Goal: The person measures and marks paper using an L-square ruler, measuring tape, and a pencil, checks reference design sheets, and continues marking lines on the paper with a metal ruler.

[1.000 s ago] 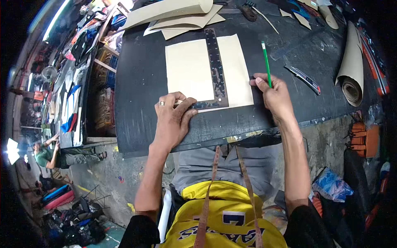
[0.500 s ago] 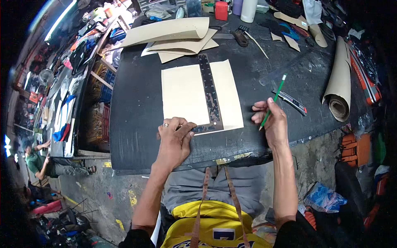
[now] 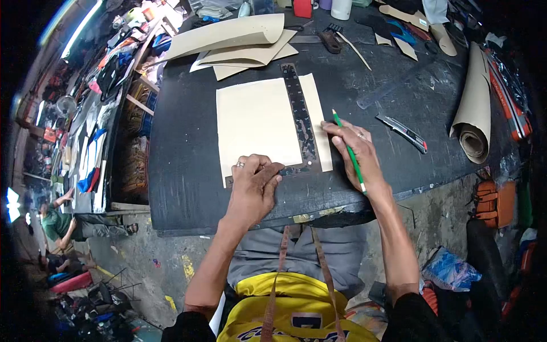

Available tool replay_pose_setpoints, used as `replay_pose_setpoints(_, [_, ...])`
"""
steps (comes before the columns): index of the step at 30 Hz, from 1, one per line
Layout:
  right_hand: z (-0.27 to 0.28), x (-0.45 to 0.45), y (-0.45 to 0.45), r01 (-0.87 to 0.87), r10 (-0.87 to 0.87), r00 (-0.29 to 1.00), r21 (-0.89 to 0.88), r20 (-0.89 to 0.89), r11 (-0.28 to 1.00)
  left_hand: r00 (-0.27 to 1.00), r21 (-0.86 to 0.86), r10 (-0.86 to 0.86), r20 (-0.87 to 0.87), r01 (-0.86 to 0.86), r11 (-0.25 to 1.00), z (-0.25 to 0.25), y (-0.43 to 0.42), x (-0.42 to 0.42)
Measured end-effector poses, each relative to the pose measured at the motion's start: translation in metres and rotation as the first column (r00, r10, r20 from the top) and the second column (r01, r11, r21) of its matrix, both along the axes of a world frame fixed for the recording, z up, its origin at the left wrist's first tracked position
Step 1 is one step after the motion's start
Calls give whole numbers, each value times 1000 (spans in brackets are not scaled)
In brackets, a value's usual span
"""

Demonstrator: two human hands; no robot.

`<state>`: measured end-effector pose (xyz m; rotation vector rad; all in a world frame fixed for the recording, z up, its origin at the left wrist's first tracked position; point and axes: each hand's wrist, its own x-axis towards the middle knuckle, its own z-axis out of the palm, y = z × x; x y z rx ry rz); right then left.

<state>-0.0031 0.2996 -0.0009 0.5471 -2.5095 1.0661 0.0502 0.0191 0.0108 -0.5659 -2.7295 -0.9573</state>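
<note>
head view: a black table (image 3: 188,194) carries the cream sheet (image 3: 253,122), metal square (image 3: 302,122) atop; half-curled left hand (image 3: 250,185) presses it at the sheet's near edge, grip unclear; right hand (image 3: 364,157) loosely clasps a green pencil (image 3: 357,169) by the sheet's right edge.

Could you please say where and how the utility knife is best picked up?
Pinch the utility knife across its body near the red-tipped end, probably from the near right: it lies flat and slanted, that end nearer, its narrower grey end pointing away.
</note>
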Motion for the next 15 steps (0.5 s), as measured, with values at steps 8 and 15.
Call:
replay_pose_setpoints(8, [-2, 6, -2, -35, 8, 993, 234, 115, 972, 998, 84, 42, 40, -45, 995, 1, 9, 1])
replay_pose_setpoints(15, [-4, 7, -1, -50, 21, 993, 249, 118, 967, 999, 60, 39, -1, -39, 997, -1, 11, 2])
